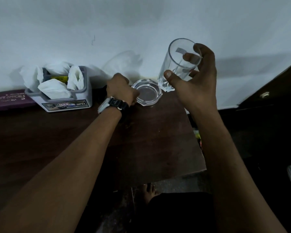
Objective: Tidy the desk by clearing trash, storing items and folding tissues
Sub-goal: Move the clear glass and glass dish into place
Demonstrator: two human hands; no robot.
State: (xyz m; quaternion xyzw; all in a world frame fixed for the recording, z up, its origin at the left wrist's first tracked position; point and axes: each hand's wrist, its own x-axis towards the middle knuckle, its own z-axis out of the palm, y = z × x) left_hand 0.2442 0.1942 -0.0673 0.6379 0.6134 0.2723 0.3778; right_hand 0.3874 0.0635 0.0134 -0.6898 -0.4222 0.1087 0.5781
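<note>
My right hand grips a tall clear drinking glass, tilted, lifted above the back right of the dark wooden desk. Just left of it my left hand, with a wristwatch on the wrist, holds the rim of a clear glass ashtray that sits on the desk near the wall. At the back left stands a grey holder box stuffed with white tissues and a yellow item.
A purple spectacle case lies left of the grey box against the wall. The desk's right edge drops to a dark floor, with a dark cabinet beyond. My bare foot shows below the desk's front edge.
</note>
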